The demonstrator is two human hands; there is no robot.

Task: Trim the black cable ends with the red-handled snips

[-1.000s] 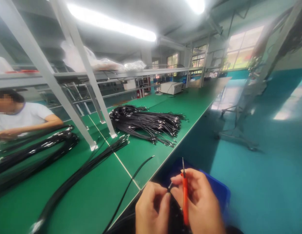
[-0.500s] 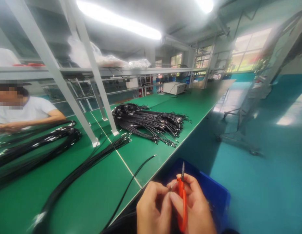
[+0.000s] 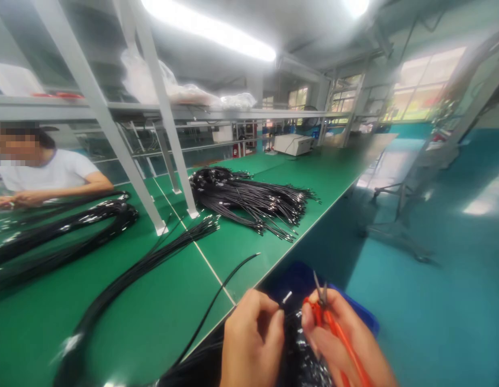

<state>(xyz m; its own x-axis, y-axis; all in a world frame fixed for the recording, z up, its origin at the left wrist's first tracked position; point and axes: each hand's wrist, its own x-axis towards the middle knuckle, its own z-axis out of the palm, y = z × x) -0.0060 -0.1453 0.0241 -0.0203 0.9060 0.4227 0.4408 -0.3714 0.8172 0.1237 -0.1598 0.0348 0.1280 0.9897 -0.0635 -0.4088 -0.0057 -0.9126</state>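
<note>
My left hand (image 3: pixel 253 338) pinches a black cable close to its end, and the bare light-coloured cable tip (image 3: pixel 287 296) sticks out past the fingertips. To its right, my right hand (image 3: pixel 346 338) is wrapped round orange-handled snips (image 3: pixel 322 302). Their two pointed blades are spread apart and point upward, away from the cable. Below and between the hands lie dark cables with shiny ends (image 3: pixel 308 349), partly covered by the right hand. A single loose black cable (image 3: pixel 217 301) curves over the table edge to the left of my left hand.
A green table (image 3: pixel 185 301) carries a large cable pile (image 3: pixel 253 199) and a long cable bundle (image 3: pixel 132 274). Metal posts (image 3: pixel 174 123) hold a shelf above. A blue bin (image 3: pixel 364 317) sits below the edge. Across the table, a person (image 3: pixel 56 172) handles cables.
My hands have moved apart; the right one, with the snips, shifted right. The snips' blades went from closed to spread, and the cable tip now shows. The view shifted slightly.
</note>
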